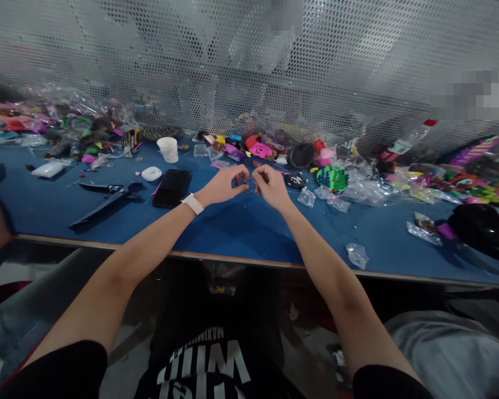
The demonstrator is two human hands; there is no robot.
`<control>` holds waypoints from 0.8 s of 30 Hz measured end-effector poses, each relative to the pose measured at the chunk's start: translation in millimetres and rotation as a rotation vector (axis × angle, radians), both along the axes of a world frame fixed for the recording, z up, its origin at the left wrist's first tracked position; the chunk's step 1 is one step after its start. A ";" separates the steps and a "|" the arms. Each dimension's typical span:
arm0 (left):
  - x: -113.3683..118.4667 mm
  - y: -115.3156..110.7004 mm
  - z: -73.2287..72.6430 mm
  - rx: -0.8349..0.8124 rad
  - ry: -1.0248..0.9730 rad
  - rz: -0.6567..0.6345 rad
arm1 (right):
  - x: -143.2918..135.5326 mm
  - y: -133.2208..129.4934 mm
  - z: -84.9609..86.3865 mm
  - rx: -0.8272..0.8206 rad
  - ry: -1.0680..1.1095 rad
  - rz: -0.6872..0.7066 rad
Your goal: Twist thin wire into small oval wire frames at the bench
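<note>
My left hand [228, 184], with a pale band on its wrist, is above the blue table with thumb and fingers curled into a pinch. Facing it, close by, my right hand [271, 187] has its fingers bent together in a pinch. Something thin and clear shows faintly between the two sets of fingertips, too small to name. A black phone [172, 188] lies left of my left hand. Beside my right hand are a black pouch-like item with white marks [296, 180] and a crumpled clear bag [306, 197].
Left of the phone are a white case [152, 174], a paper cup [167, 149], and dark scissors [102, 187]. Colourful heaps and clear wrappers line the perforated metal panel [233, 83]. A bottle [399, 148] leans at the back right. People's limbs show at both sides.
</note>
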State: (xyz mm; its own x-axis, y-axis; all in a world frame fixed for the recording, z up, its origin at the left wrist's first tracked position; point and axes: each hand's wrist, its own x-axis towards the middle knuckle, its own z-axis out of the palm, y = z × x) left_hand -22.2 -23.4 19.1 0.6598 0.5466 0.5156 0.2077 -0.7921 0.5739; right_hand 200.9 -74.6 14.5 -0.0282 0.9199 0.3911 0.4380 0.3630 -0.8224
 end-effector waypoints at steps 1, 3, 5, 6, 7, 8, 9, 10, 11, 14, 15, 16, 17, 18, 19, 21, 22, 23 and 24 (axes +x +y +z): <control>-0.1 0.0 0.1 0.000 -0.002 0.001 | -0.3 -0.2 0.3 0.001 -0.008 -0.006; -0.3 0.0 0.5 0.005 0.000 0.006 | 0.1 0.1 1.0 0.004 -0.010 -0.017; -0.7 -0.2 1.2 0.006 0.002 0.010 | 0.5 0.7 1.1 0.007 0.001 -0.024; -1.0 -0.3 1.6 0.003 0.002 0.011 | 0.5 0.9 1.0 0.010 0.009 -0.023; -1.3 -0.4 1.9 0.000 0.002 0.010 | 0.4 1.1 0.9 0.018 0.016 -0.020; -1.7 -0.5 2.3 -0.003 0.002 0.009 | 0.2 1.0 0.7 0.028 0.023 -0.016; -2.1 -0.6 2.6 -0.004 0.002 0.007 | -0.1 1.0 0.5 0.041 0.028 -0.011; -2.5 -0.5 2.8 0.001 0.005 0.005 | -0.3 0.8 0.3 0.050 0.031 -0.007; -2.9 -0.3 2.8 0.011 0.012 0.004 | -0.6 0.6 0.1 0.054 0.033 -0.006; -3.9 1.2 1.7 0.059 0.045 0.002 | -1.0 0.2 -0.4 0.041 0.028 -0.004; -4.1 1.8 1.1 0.077 0.057 0.002 | -1.2 0.1 -0.6 0.034 0.020 -0.003; -4.2 2.5 0.4 0.092 0.067 0.004 | -1.4 -0.1 -0.8 0.029 0.008 -0.004; -4.3 3.1 -0.2 0.104 0.075 0.005 | -1.6 -0.4 -1.1 0.027 -0.006 -0.008; -4.4 3.6 -0.8 0.111 0.081 0.007 | -1.9 -0.7 -1.3 0.027 -0.018 -0.014; -4.5 4.0 -1.3 0.113 0.083 0.007 | -2.2 -1.0 -1.5 0.028 -0.026 -0.021; -4.8 4.6 -1.7 0.102 0.078 -0.001 | -2.8 -1.5 -1.7 0.033 -0.033 -0.029; -5.0 4.8 -1.6 0.089 0.071 -0.009 | -3.0 -1.7 -1.6 0.034 -0.034 -0.027; -5.2 5.0 -1.4 0.072 0.061 -0.018 | -3.0 -1.7 -1.4 0.034 -0.034 -0.022; -5.4 5.2 -1.1 0.052 0.051 -0.026 | -2.8 -1.7 -1.2 0.033 -0.033 -0.013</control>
